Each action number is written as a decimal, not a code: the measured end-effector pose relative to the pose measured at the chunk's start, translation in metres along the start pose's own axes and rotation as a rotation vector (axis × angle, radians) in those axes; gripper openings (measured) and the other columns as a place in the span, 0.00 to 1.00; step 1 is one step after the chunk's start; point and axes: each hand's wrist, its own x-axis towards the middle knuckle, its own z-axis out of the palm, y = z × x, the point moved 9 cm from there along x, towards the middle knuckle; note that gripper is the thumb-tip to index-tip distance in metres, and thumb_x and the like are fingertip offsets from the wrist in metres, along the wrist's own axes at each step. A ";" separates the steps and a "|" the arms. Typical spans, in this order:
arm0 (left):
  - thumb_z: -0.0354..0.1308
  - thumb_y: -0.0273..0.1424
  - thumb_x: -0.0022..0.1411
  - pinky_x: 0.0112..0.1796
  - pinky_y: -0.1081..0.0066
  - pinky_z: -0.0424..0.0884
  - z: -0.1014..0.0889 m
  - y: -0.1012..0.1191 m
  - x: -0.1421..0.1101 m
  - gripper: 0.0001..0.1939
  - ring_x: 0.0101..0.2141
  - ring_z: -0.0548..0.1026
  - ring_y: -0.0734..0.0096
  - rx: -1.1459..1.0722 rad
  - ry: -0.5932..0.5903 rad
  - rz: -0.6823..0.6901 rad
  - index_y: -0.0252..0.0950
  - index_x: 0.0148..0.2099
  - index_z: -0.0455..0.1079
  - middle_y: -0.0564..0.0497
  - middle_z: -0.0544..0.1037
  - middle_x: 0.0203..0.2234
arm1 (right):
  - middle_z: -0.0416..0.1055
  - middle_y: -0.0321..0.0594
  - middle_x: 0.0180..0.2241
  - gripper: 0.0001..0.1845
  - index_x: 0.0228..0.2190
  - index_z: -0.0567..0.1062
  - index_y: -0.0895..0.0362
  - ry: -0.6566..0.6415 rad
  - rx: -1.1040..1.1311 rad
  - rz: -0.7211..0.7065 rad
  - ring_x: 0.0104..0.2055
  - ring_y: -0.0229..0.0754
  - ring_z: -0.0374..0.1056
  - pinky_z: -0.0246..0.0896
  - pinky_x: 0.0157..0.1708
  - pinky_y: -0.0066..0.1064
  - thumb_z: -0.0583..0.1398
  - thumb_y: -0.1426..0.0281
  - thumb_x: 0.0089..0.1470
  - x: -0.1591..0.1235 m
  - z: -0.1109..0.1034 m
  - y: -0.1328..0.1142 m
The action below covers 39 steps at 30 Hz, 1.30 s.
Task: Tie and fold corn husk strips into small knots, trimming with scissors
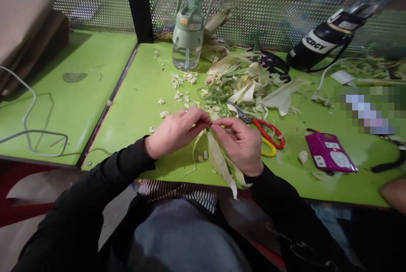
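Observation:
My left hand (182, 128) and my right hand (239, 141) meet fingertip to fingertip over the green table, both in a pinch. Between them is a pale strip of corn husk (218, 157), whose ends hang down past the table's front edge. The exact spot that the fingers grip is partly hidden by them. Just beyond my right hand lie scissors (264, 130) with red and yellow handles, their blades pointing into a heap of dried corn husks (247, 81). Small curled husk pieces (185, 78) are scattered beyond my left hand.
A pale green water bottle (188, 31) stands at the back, before a perforated metal screen (104, 5). A black bottle (320, 43) leans at the back right. A purple packet (331, 152) lies at right, near another person's arm (395, 193). Brown stacked material (25, 22) and a cable (47, 153) are at left.

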 end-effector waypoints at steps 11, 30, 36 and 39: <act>0.54 0.25 0.66 0.37 0.73 0.76 -0.001 0.001 0.002 0.04 0.36 0.80 0.74 -0.175 -0.035 0.032 0.33 0.42 0.68 0.47 0.81 0.35 | 0.49 0.22 0.15 0.17 0.26 0.73 0.55 -0.281 0.787 0.602 0.16 0.27 0.35 0.28 0.14 0.24 0.70 0.58 0.46 -0.006 0.042 0.032; 0.60 0.27 0.66 0.40 0.74 0.78 -0.005 -0.009 0.003 0.04 0.38 0.82 0.72 -0.169 0.071 -0.050 0.33 0.37 0.72 0.46 0.83 0.37 | 0.78 0.30 0.29 0.04 0.34 0.84 0.46 -0.057 0.684 0.370 0.29 0.31 0.68 0.62 0.30 0.23 0.69 0.63 0.53 -0.005 0.026 0.036; 0.64 0.29 0.63 0.41 0.72 0.79 0.000 -0.017 0.002 0.05 0.39 0.82 0.71 -0.353 0.095 -0.180 0.31 0.37 0.73 0.44 0.83 0.37 | 0.79 0.31 0.30 0.05 0.37 0.83 0.46 0.022 0.478 0.213 0.29 0.33 0.69 0.63 0.29 0.26 0.66 0.65 0.57 -0.004 0.016 0.028; 0.63 0.29 0.63 0.42 0.71 0.80 0.005 -0.023 0.001 0.05 0.39 0.82 0.71 -0.453 0.068 -0.275 0.31 0.37 0.73 0.43 0.83 0.39 | 0.74 0.31 0.24 0.08 0.41 0.82 0.48 0.076 0.215 0.063 0.23 0.33 0.63 0.58 0.22 0.26 0.63 0.67 0.60 -0.007 0.007 0.015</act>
